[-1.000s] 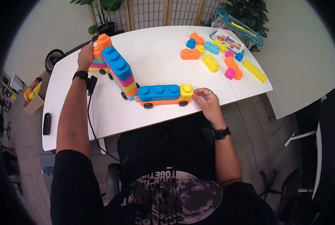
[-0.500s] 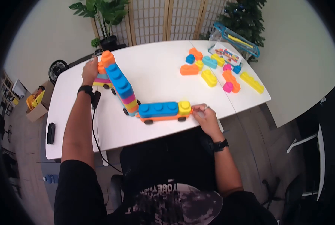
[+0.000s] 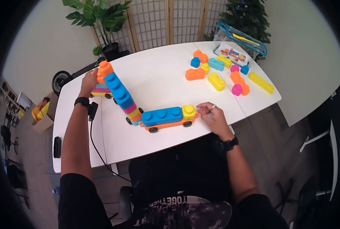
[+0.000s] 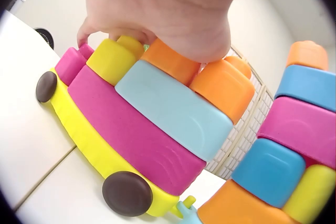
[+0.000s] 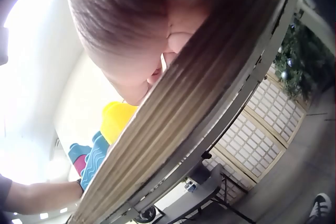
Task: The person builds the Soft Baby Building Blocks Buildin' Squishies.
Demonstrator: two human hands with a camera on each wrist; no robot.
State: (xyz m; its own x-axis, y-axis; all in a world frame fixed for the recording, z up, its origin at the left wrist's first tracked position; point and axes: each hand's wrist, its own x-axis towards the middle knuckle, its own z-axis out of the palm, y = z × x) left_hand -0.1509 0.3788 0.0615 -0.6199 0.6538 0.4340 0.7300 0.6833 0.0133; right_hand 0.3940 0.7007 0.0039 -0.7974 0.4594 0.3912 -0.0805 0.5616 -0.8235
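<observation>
Since the block train [image 3: 120, 91] appears to be hollow moulded plastic, it should prove light for its bulk, stiff enough to push and hardly fragile; its smooth sides may slip a little under dry fingers. It stands on the white surface [image 3: 154, 68], bent at its couplings; the middle car carries the tallest stack, so pushing high could tip it or pop blocks off their studs; a lower hold, on the wheeled base, seems safer.

The left hand [image 4: 163, 8] lies over the left car [image 4: 142, 129]; its fingers bend across the top blocks and down the far side, seeming to grip them, though most tips are hidden. The right hand [image 3: 215, 118] has its fingers loosely curled just beside the orange coupling [image 3: 196, 114] of the right car [image 3: 160, 117]; I cannot tell whether they pinch it.

At the far right stands a clear bag [image 3: 223, 29] with blue edging; a printed card [image 3: 233, 53] shows by it, in or before it I cannot tell; on the floor at left, a cardboard box [image 3: 48, 124] holds something yellow, too small to identify.
</observation>
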